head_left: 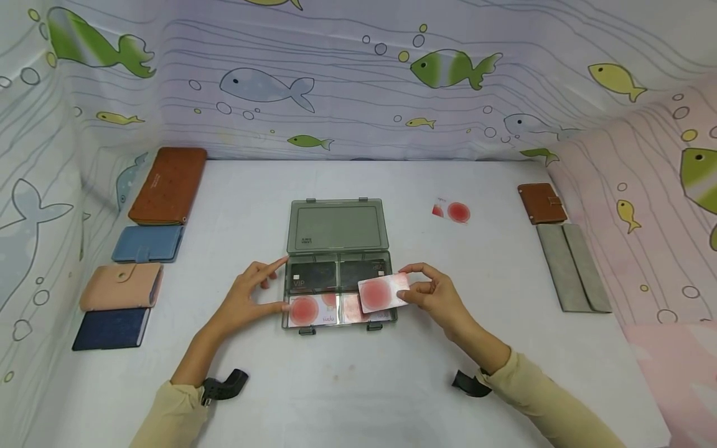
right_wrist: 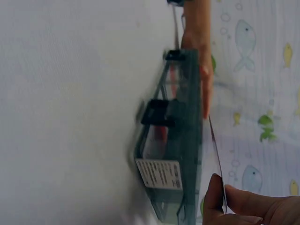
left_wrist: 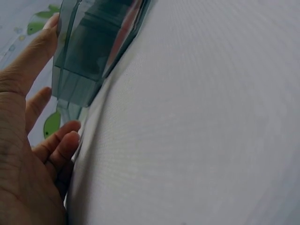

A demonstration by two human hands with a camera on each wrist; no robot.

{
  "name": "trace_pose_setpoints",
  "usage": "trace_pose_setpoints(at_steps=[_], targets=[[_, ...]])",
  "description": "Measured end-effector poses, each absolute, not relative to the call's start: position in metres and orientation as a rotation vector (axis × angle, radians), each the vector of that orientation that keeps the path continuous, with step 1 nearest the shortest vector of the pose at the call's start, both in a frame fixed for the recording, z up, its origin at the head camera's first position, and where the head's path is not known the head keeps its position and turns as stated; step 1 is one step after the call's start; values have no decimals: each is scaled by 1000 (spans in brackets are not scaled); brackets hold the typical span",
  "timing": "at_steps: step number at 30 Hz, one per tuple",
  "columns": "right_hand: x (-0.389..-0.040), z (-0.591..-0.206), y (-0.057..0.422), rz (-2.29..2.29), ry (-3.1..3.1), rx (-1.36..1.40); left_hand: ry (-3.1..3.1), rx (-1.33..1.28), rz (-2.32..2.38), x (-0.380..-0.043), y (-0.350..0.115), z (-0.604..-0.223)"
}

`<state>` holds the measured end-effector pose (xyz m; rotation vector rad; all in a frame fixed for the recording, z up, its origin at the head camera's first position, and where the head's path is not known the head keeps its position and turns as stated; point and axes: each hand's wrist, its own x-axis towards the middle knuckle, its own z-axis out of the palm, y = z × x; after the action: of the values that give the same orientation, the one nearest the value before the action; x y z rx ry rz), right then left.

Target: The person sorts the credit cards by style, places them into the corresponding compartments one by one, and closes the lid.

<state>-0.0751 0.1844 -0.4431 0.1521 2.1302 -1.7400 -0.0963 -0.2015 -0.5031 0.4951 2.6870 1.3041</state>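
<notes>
A translucent green plastic card box [head_left: 338, 291] lies on the table with its hinged lid [head_left: 338, 226] tipped back. Black VIP cards [head_left: 315, 275] fill its back compartments, and white cards with red circles [head_left: 312, 310] sit in the front ones. Between thumb and fingers, my right hand [head_left: 435, 294] pinches a white card with a red circle [head_left: 378, 293], tilted over the front right compartment. My left hand [head_left: 250, 295] touches the box's left side with extended thumb and index finger; its other fingers bend loosely. In the right wrist view, the held card [right_wrist: 216, 150] appears edge-on.
Another red-circle card [head_left: 451, 211] lies right of the lid. Along the left stand a brown wallet [head_left: 170, 186], a blue one [head_left: 147, 243], a pink one [head_left: 119, 286] and a navy one [head_left: 111, 328]. At right are a small brown wallet [head_left: 541, 203] and a grey one [head_left: 571, 267].
</notes>
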Motion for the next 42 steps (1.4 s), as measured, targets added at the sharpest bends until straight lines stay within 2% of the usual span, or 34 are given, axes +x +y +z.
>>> trace_pose_setpoints(at_steps=[11, 19, 28, 31, 35, 42], targets=[[-63, -448, 165, -1640, 2303, 119, 2689, 493, 1287, -98, -200, -503], [-58, -445, 158, -1499, 2412, -15, 2694, 492, 1282, -98, -200, -504], [-59, -430, 169, -1392, 2520, -82, 2684, 480, 1297, -96, -201, -504], [-78, -428, 188, -1468, 2527, -38, 2690, 490, 1303, -96, -202, -503], [-124, -438, 228, -1510, 2574, 36, 2692, 503, 1317, -97, -203, -503], [-192, -465, 291, -1334, 2714, 146, 2678, 515, 1340, -96, -202, -505]])
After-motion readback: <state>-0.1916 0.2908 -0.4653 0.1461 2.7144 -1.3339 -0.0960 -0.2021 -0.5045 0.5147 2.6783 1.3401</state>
